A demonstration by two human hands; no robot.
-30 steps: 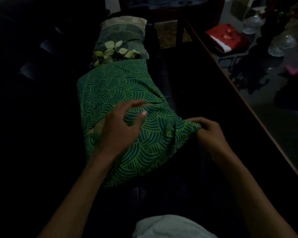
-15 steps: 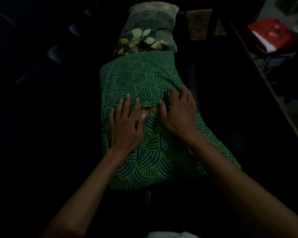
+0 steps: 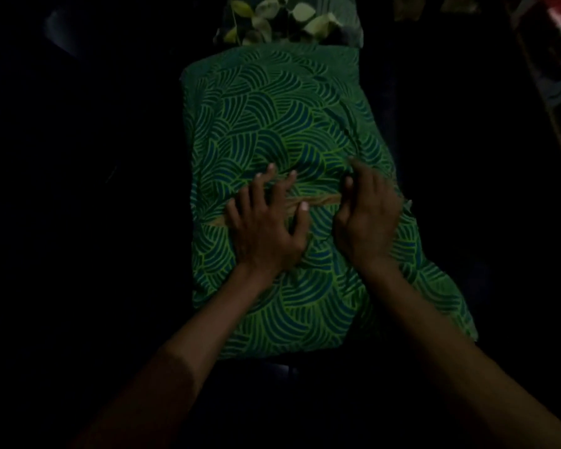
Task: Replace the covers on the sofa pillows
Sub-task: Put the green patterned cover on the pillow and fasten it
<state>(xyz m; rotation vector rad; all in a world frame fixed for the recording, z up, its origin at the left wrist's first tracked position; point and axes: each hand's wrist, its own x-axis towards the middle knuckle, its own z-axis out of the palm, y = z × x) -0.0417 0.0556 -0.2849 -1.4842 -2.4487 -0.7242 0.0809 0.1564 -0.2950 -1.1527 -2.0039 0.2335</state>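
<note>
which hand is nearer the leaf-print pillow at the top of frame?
Right, narrowly. The right hand lies on the green cover, its fingertips reaching further up toward the leaf-print pillow. The left hand rests on the cover slightly lower.

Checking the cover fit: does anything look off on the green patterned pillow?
Yes. Across the green wave-patterned pillow, a tan strip shows between the hands, where the cover's opening gapes instead of overlapping.

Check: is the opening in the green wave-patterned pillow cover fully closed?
No, a tan strip of inner pillow shows through the opening of the green wave-patterned cover between the left hand and right hand.
</note>
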